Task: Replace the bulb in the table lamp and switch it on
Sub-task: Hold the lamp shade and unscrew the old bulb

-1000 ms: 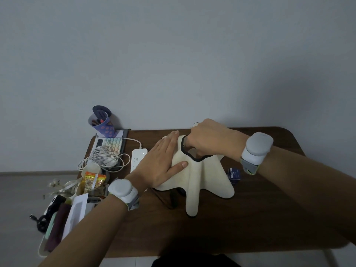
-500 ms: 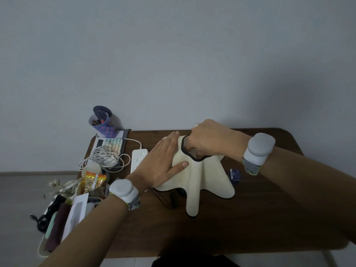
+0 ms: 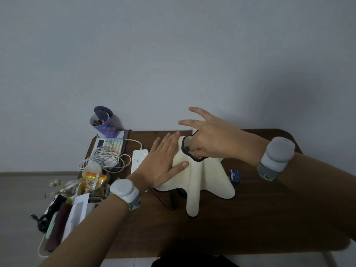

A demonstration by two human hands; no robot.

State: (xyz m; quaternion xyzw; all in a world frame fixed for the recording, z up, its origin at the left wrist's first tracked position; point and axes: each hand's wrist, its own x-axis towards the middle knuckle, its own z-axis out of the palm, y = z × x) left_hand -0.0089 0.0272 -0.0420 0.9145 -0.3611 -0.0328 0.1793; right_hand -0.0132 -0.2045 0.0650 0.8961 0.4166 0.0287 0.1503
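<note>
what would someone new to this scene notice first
The cream wavy-edged lamp shade in the middle of the dark wooden table stands out. The left hand lies flat on its left slope, while the right hand reaches some fingers into the dark-rimmed top opening, others spread. At the table's left end sits clutter: tangled white cables and a power strip.

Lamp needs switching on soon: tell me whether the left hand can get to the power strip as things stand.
Probably yes. The left hand lies flat on the lampshade right beside the power strip, whose top is bare; only a cable runs nearby.
</note>
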